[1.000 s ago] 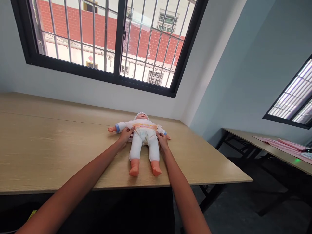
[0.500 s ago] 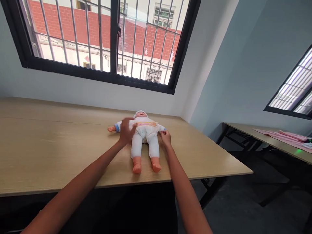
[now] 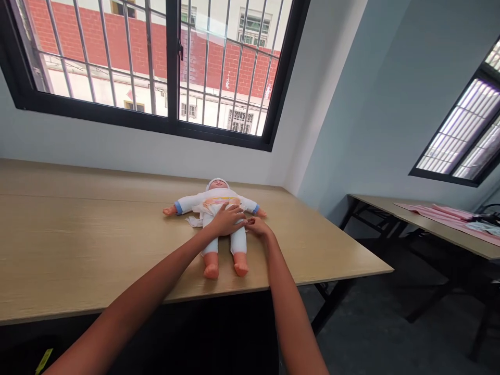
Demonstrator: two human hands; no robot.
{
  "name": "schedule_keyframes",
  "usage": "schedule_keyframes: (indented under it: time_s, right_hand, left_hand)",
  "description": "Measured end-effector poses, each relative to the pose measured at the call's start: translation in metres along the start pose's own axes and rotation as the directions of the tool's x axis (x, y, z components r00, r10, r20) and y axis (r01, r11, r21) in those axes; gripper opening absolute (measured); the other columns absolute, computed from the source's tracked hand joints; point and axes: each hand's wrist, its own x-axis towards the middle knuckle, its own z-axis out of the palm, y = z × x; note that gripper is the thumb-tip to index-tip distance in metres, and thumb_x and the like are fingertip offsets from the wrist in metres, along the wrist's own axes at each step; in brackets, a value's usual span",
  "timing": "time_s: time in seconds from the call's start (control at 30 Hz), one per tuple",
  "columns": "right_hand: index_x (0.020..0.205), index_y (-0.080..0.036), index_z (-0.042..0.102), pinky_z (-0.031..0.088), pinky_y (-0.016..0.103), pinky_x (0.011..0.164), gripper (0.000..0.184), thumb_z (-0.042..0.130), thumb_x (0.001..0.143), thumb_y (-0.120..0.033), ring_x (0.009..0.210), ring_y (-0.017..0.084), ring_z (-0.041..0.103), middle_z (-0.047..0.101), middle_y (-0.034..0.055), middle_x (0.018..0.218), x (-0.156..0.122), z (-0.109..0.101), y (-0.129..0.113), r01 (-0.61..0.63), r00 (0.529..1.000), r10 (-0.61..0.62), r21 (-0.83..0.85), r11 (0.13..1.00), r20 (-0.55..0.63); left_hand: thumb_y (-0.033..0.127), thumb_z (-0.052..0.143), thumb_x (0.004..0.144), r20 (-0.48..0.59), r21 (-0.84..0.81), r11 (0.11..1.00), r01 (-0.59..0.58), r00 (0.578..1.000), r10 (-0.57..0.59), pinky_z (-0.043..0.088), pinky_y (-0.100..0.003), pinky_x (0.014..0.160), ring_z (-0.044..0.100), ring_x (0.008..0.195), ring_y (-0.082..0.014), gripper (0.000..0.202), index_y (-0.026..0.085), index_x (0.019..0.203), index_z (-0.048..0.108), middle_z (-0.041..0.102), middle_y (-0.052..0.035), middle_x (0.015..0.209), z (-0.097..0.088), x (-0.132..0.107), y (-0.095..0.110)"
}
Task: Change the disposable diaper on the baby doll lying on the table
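Observation:
A baby doll in white clothes with blue cuffs lies on its back on the wooden table, feet towards me. Round its hips is a white diaper with an orange-pink printed front band. A loose white flap of the diaper sticks out on the left. My left hand lies across the diaper's front, fingers stretched to the right. Beside the doll's hip on the right, my right hand has its fingers pinched at the diaper's side edge. The fingers partly hide what they grip.
The table runs along the wall under a barred window. Its front edge is close to me. Off to the right stands a second table with pink cloth and other items on it.
My left hand has come down and right from above the doll's side onto the diaper's front. My right hand has shifted slightly inward and down from the cuff area to the hip.

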Motion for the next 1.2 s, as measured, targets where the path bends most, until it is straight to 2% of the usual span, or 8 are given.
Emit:
schedule_keyframes:
  time_s: [0.1,0.2,0.4,0.57,0.7,0.87,1.0,1.2]
  right_hand:
    - [0.055,-0.016,0.057,0.024,0.021,0.044,0.031,0.082,0.048,-0.033,0.044,0.006,0.034,0.047,-0.0065,0.046,-0.003,-0.005,0.001,-0.095,0.987,0.106,-0.095,0.991,0.12]
    - [0.058,-0.017,0.056,0.023,0.021,0.044,0.032,0.081,0.052,-0.037,0.043,0.006,0.031,0.044,-0.008,0.046,-0.001,-0.005,0.0,-0.12,0.982,0.137,-0.13,0.984,0.127]
    - [0.059,-0.019,0.05,0.037,0.023,0.054,0.031,0.07,0.069,-0.041,0.054,0.01,0.045,0.05,-0.0045,0.054,0.01,0.0,-0.001,-0.061,0.988,0.048,-0.083,0.995,-0.147]
    - [0.058,-0.02,0.052,0.04,0.023,0.056,0.019,0.066,0.068,-0.026,0.055,0.011,0.047,0.051,-0.0047,0.052,0.012,0.003,0.008,-0.041,0.916,0.026,-0.027,0.999,-0.399]
    - [0.061,-0.02,0.056,0.042,0.021,0.055,0.015,0.07,0.063,-0.024,0.057,0.012,0.051,0.056,-0.0045,0.055,0.014,0.003,0.011,0.005,0.86,0.032,0.072,0.997,-0.509]
    - [0.072,-0.019,0.056,0.045,0.021,0.048,0.027,0.079,0.061,-0.027,0.05,0.011,0.054,0.061,-0.0028,0.056,0.016,0.007,0.003,0.08,0.855,0.089,0.3,0.951,-0.512]
    - [0.075,-0.019,0.055,0.048,0.02,0.044,0.03,0.082,0.063,-0.022,0.046,0.01,0.055,0.062,-0.003,0.054,0.015,0.011,-0.003,0.113,0.867,0.13,0.445,0.889,-0.48]
    - [0.078,-0.019,0.056,0.054,0.018,0.049,0.028,0.081,0.069,-0.021,0.05,0.01,0.061,0.065,-0.0024,0.059,0.012,0.012,-0.013,0.134,0.901,0.143,0.575,0.807,-0.409]
  left_hand:
    - [0.038,0.041,0.098,0.033,0.038,0.999,0.014,0.999,-0.015,0.015,-0.054,0.117,0.05,0.126,-0.0289,0.034,0.024,0.107,0.07,0.063,-0.0079,0.131,-0.002,-0.003,-0.005]
    - [0.038,0.041,0.098,0.056,0.068,0.998,0.011,0.998,-0.015,0.015,-0.055,0.118,0.048,0.128,-0.0264,0.032,0.025,0.106,0.068,0.062,-0.0059,0.131,-0.002,-0.003,-0.009]
    - [0.039,0.039,0.099,0.05,0.097,0.995,0.011,0.999,-0.016,0.016,-0.053,0.118,0.05,0.127,-0.0235,0.031,0.025,0.103,0.066,0.064,-0.0053,0.128,0.0,-0.002,-0.007]
    - [0.039,0.038,0.1,0.049,0.13,0.991,-0.005,0.999,-0.001,0.023,-0.052,0.115,0.051,0.125,-0.0235,0.031,0.025,0.103,0.066,0.065,-0.004,0.124,-0.002,-0.003,-0.007]
    - [0.035,0.04,0.098,0.065,0.16,0.987,-0.032,0.998,0.022,0.03,-0.05,0.109,0.053,0.12,-0.024,0.029,0.025,0.104,0.066,0.067,-0.0048,0.119,-0.003,-0.003,-0.005]
    - [0.027,0.047,0.093,0.099,0.203,0.977,-0.063,0.994,0.043,0.033,-0.05,0.104,0.055,0.113,-0.0266,0.026,0.024,0.107,0.07,0.068,-0.0069,0.112,-0.004,-0.001,0.003]
    - [0.027,0.046,0.093,0.117,0.227,0.971,-0.07,0.992,0.044,0.033,-0.053,0.104,0.052,0.119,-0.0292,0.037,0.034,0.123,0.066,0.065,-0.0075,0.116,-0.001,-0.001,0.005]
    - [0.029,0.036,0.099,0.131,0.242,0.969,-0.056,0.991,0.025,0.025,-0.057,0.11,0.047,0.127,-0.0283,0.039,0.034,0.123,0.066,0.059,-0.0044,0.136,0.004,-0.004,-0.001]
